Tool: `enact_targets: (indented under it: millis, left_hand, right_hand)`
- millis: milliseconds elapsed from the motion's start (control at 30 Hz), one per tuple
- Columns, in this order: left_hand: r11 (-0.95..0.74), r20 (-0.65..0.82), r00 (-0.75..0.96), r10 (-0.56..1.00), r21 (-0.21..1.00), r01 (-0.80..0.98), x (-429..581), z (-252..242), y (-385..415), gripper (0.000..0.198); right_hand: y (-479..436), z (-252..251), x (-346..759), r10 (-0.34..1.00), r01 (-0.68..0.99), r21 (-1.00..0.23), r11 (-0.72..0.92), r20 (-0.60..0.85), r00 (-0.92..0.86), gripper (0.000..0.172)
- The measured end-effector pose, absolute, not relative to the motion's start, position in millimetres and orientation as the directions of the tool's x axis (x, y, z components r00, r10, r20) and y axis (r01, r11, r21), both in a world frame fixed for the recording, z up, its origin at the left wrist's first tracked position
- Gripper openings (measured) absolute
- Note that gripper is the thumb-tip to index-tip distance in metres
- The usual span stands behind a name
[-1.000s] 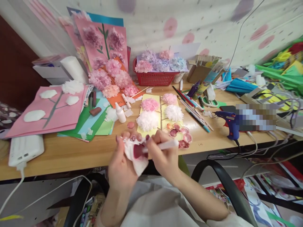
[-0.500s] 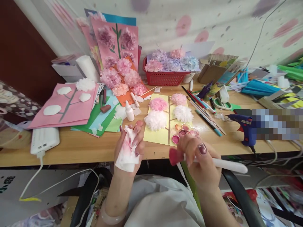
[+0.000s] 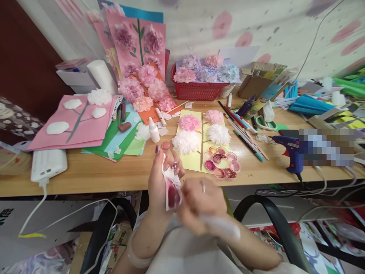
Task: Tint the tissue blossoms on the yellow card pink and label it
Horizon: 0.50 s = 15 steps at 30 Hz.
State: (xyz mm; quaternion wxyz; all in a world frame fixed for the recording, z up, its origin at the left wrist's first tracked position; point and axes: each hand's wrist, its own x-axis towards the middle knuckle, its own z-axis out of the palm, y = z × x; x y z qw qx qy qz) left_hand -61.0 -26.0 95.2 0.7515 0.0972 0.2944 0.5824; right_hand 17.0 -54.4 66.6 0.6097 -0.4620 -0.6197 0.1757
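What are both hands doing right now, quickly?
Left hand: closed, holding a crumpled white tissue.
Right hand: closed, blurred, holding a white-handled brush.

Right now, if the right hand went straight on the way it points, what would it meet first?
Probably the tissue held in the left hand; blur and depth leave unclear whether the right hand touches it.
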Motion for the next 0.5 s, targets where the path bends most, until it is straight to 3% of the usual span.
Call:
enact_targets:
  millis: [100, 267, 367, 500]
  left_hand:
    - [0.324, -0.323, 0.189, 0.927, 0.442, -0.836, -60.4, 91.0, -25.3, 0.045]
    - [0.405, -0.286, 0.309, 0.907, 0.388, -0.828, -60.7, 86.2, -27.2, 0.041]
    - [0.409, -0.354, 0.288, 0.89, 0.341, -0.846, -60.6, 92.2, -26.3, 0.032]
    - [0.395, -0.442, 0.234, 0.866, 0.318, -0.862, -59.3, 103.6, -24.7, 0.037]
  right_hand:
    - [-56.8, 65.5, 16.6, 0.736, 0.354, -0.723, 0.593, 0.665, 0.124, 0.042]
    - [-53.0, 62.6, 16.8, 0.763, 0.345, -0.766, 0.542, 0.621, 0.18, 0.046]
    - [-50.7, 60.2, 15.8, 0.755, 0.368, -0.758, 0.539, 0.628, 0.186, 0.046]
    - [-53.2, 63.8, 15.5, 0.78, 0.377, -0.767, 0.519, 0.606, 0.158, 0.043]
